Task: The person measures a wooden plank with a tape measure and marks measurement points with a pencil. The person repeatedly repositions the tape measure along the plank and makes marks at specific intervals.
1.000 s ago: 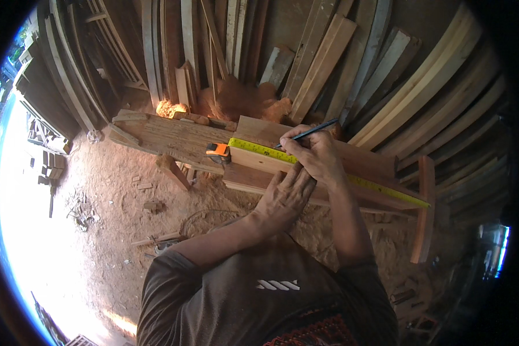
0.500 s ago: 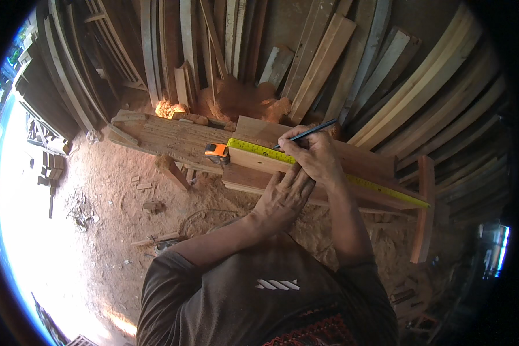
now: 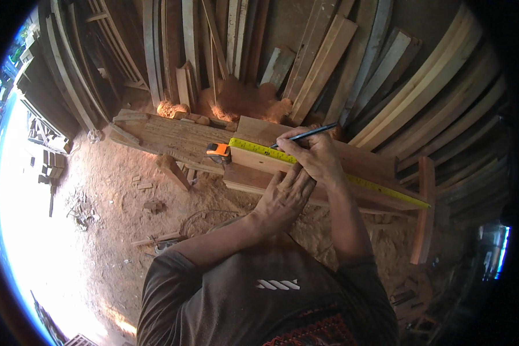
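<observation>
A dark pencil (image 3: 312, 132) is pinched in my right hand (image 3: 317, 157), its tip at the edge of a yellow tape measure blade (image 3: 249, 145). That blade runs along a reddish wooden board (image 3: 254, 162) to a crosswise wooden piece (image 3: 424, 216) at the right. The orange and black tape case (image 3: 218, 152) sits at the blade's left end. My left hand (image 3: 284, 196) lies on the board with its fingers stretched out, just below my right hand and touching it. Part of the blade is hidden under my right hand and wrist.
The boards rest on a long, rough plank bench (image 3: 173, 137) with a slanted leg (image 3: 173, 173). Tall timber planks (image 3: 323, 69) lean along the back and right. Heaped sawdust (image 3: 248, 104) lies behind the bench, and wood scraps (image 3: 153, 206) litter the floor at the left.
The pencil tip has shifted very slightly to the left along the tape blade. Otherwise both hands, the tape and the boards look almost the same.
</observation>
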Available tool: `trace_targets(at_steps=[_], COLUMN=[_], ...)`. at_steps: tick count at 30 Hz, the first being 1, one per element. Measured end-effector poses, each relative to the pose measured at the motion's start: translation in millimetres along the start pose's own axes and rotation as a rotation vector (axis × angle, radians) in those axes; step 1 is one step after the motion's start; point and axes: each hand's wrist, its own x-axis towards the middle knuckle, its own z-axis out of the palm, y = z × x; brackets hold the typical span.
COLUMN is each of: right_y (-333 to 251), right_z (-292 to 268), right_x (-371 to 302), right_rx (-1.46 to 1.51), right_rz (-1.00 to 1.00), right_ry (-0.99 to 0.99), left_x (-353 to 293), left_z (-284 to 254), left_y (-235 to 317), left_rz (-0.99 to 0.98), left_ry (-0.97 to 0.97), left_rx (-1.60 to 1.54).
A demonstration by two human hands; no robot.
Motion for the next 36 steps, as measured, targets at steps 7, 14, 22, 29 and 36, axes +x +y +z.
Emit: trace_targets(at_steps=[7, 14, 22, 29, 36], right_y=[-3, -1, -3, -4, 1], right_z=[1, 2, 4, 7, 3], right_x=[-1, -1, -1, -3, 0], right_rx=[-0.037, -0.020, 0.039, 0.177, 0.111], right_rz=[0.007, -0.003, 0.037, 0.028, 0.015], right_ry=[0.006, 0.021, 0.020, 0.028, 0.006], left_x=[1, 0, 1, -1, -2], left_z=[1, 4, 8, 11, 8], left_y=[0, 0, -1, 1, 1], left_rz=[-0.001, -0.001, 0.003, -0.006, -0.007], left_ry=[0.036, 0.052, 0.053, 0.127, 0.104], left_rx=[0.007, 0.018, -0.013, 0.026, 0.036])
